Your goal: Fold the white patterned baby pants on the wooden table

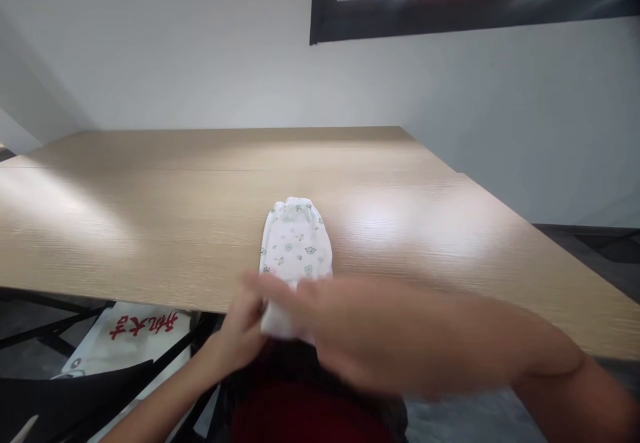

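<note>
A small white cloth garment [297, 239] with a print of leaves and small figures lies on the wooden table [165, 229]. Its far edge is gathered, and its near end hangs over the table's front edge. At that near end, on its left side, my left hand [245, 333] has its fingers closed on the cloth. Reaching in from the right, my right hand [310, 316] is over the near part of the garment and smeared by motion. Whether its fingers grip the cloth cannot be made out. Both hands hide part of the garment.
Beyond the table stands a pale wall [210, 49] with a dark-framed window [330, 19] at upper right. Below the front edge on the left are a black folding chair [75, 389] and a cream bag [135, 343] with red characters.
</note>
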The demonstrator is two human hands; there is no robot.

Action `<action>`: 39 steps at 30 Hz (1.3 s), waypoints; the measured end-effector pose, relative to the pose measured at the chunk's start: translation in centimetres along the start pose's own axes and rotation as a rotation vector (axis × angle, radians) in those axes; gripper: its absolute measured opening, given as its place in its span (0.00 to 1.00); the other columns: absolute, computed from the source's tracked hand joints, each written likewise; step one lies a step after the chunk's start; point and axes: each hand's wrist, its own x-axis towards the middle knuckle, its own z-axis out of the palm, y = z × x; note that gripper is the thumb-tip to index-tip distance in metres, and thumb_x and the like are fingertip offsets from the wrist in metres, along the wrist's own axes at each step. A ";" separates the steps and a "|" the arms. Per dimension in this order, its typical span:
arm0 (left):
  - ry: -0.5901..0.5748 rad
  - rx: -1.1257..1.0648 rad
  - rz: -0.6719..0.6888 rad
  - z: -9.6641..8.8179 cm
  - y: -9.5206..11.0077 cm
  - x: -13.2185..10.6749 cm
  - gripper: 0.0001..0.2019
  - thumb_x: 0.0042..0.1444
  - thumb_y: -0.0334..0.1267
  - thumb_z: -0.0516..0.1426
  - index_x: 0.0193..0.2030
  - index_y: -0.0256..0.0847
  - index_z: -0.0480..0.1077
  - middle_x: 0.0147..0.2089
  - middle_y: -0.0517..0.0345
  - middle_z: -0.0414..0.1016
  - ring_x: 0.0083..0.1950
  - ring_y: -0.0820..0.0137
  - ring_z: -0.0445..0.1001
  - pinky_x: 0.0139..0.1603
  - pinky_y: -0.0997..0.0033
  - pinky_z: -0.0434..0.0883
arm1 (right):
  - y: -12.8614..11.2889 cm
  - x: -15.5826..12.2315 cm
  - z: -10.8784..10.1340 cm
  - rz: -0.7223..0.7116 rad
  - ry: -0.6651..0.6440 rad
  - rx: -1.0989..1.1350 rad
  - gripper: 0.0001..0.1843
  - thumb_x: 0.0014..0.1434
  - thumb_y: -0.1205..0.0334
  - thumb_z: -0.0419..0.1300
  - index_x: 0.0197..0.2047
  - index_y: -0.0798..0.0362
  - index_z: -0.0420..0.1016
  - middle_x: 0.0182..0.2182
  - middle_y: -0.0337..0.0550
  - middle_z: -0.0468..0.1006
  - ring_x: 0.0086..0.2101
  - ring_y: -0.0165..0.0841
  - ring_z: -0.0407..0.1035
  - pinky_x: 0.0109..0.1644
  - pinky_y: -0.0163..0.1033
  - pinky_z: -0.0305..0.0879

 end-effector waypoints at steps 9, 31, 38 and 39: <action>0.047 0.571 -0.466 1.1 -3.5 10.8 0.28 0.60 0.41 0.50 0.61 0.23 0.52 0.59 0.30 0.59 0.60 0.44 0.58 0.55 0.42 0.58 | 14.5 6.8 1.1 0.426 0.469 0.033 0.27 0.62 0.61 0.47 0.63 0.62 0.53 0.53 0.58 0.63 0.52 0.44 0.58 0.53 0.49 0.59; -0.130 0.198 0.282 0.2 -1.5 -1.4 0.10 0.59 0.28 0.48 0.40 0.41 0.69 0.37 0.57 0.75 0.43 0.66 0.72 0.48 0.63 0.69 | 13.9 2.3 7.2 -0.242 0.432 0.062 0.15 0.62 0.60 0.48 0.46 0.53 0.72 0.48 0.47 0.72 0.53 0.38 0.59 0.57 0.52 0.54; 0.094 0.107 -0.328 -0.6 -3.7 4.7 0.14 0.64 0.45 0.42 0.46 0.41 0.63 0.34 0.58 0.72 0.35 0.68 0.72 0.34 0.71 0.69 | 14.6 2.1 7.8 -0.098 0.408 0.446 0.22 0.66 0.54 0.41 0.48 0.55 0.70 0.51 0.49 0.70 0.51 0.38 0.63 0.54 0.48 0.60; 0.081 0.168 -0.414 -0.5 -4.0 5.7 0.15 0.64 0.46 0.43 0.47 0.40 0.62 0.32 0.57 0.71 0.34 0.67 0.72 0.33 0.70 0.69 | 14.6 2.0 7.8 -0.034 0.411 0.509 0.23 0.67 0.53 0.39 0.51 0.55 0.68 0.52 0.49 0.69 0.50 0.38 0.63 0.53 0.48 0.61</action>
